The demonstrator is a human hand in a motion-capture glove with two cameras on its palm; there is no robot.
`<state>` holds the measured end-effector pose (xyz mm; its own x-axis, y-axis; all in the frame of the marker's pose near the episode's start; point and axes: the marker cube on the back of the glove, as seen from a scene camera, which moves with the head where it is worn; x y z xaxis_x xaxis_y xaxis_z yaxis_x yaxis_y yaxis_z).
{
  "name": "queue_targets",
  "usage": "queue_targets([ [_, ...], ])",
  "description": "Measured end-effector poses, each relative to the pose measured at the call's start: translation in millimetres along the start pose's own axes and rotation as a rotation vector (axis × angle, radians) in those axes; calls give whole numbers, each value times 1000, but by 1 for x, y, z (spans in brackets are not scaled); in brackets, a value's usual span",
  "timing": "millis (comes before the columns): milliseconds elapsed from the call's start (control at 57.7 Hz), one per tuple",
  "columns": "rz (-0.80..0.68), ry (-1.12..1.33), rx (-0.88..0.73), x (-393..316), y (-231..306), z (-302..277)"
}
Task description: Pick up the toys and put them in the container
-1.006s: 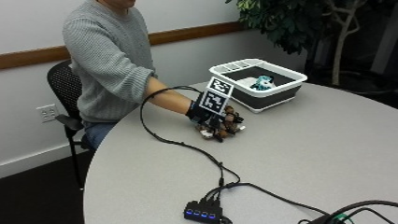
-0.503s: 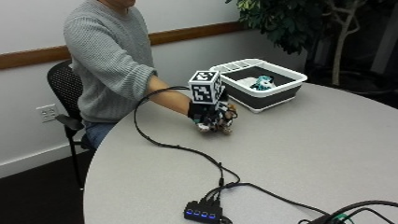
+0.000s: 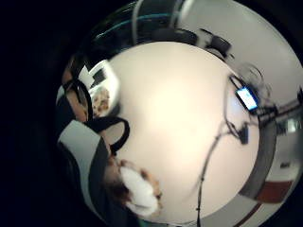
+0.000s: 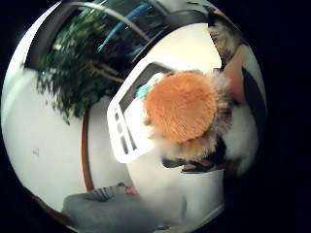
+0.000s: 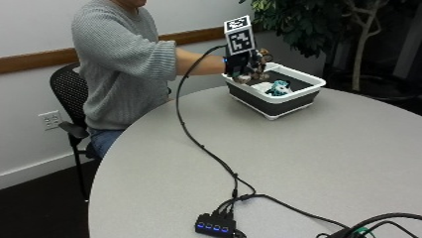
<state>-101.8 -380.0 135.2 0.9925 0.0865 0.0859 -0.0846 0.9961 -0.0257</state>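
Gripping a fluffy orange-and-white plush toy, right hand

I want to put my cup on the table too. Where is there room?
The broad middle of the table, between the container and the black cable, is bare. It is crowded at the container, where the right hand holds a furry toy, and near the cable hub.

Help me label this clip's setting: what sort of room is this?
Probably an office or meeting room: a round grey table, a black office chair, a wooden wall rail and a potted indoor tree behind the toy container.
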Motion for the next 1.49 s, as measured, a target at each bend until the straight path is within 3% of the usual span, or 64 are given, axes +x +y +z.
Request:
queue_targets([
  [87,-101,11,-28,-59,-15,18],
  [191,-139,21,-67,-82,-25,31],
  [347,-166,-73,-412,-105,-13,59],
  [676,-213,17,-357,-63,20,14],
  [781,-143,183,-268,10,54,-27],
  [867,-143,181,-205,70,96,-60],
  [1023,27,139,-168,116,170,-88],
  [1284,-4,136,-151,97,329,-61],
  [1492,144,42,-158,85,416,-20],
])
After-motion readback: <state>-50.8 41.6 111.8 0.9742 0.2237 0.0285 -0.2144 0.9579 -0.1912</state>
